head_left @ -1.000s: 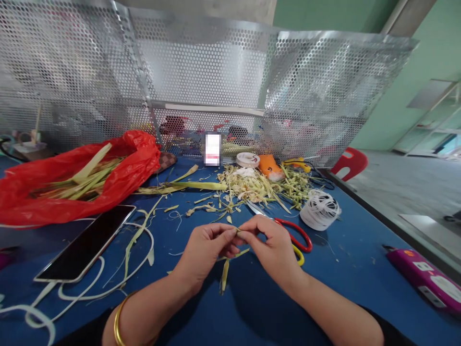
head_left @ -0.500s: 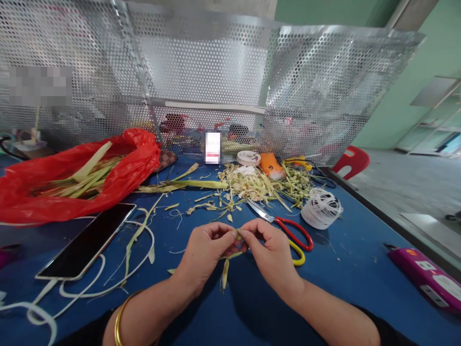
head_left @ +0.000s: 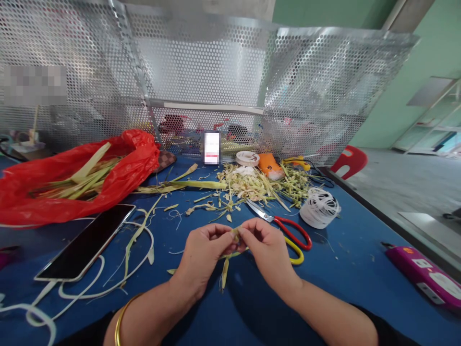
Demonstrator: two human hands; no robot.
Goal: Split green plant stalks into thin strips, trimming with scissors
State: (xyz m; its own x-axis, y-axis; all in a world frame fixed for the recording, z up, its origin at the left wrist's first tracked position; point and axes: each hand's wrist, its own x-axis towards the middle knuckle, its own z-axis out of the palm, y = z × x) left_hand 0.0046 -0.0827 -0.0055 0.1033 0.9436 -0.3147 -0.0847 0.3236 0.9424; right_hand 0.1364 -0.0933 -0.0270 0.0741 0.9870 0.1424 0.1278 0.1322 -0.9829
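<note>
My left hand (head_left: 207, 252) and my right hand (head_left: 266, 247) meet at the middle of the blue table (head_left: 345, 298). Both pinch a small greenish strip of dried leaf (head_left: 236, 234) between thumbs and fingertips. A short end of leaf (head_left: 224, 275) hangs below the fingers of my left hand. Just beyond my right hand lie scissors (head_left: 293, 233) with one red and one yellow handle. A heap of pale leaf scraps (head_left: 248, 185) is spread out past them.
At left are a red plastic bag (head_left: 135, 166) of long leaves, a large phone (head_left: 86, 242) and its white cable. A roll of white string (head_left: 319, 209) and a purple box (head_left: 425, 276) lie at right. A mesh screen (head_left: 201, 67) stands behind.
The fingertips have shifted slightly around the leaf strip, and a bit more of it shows between them. The whole view has moved a little.
</note>
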